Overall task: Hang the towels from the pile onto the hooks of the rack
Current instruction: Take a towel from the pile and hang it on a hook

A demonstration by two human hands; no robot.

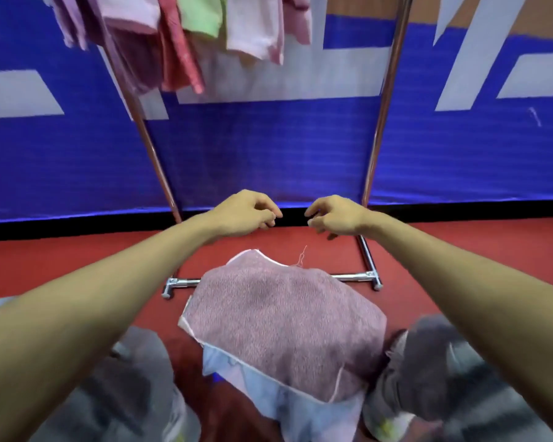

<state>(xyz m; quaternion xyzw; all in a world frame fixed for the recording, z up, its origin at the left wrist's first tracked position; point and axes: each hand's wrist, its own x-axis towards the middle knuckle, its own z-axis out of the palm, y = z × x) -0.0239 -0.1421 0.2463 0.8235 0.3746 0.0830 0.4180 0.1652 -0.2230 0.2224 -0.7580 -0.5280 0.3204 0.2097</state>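
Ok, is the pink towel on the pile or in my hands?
On the pile: the pink towel lies over a light blue towel, while the left hand and right hand hover beyond it, holding nothing.

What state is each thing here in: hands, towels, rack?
Left hand: fingers loosely curled, empty.
Right hand: fingers loosely curled, empty.
Pink towel: lying topmost, not yet hung.
Light blue towel: lying under the pink towel.
Rack: standing upright.
Hanging towels: draping down between the rack's poles.
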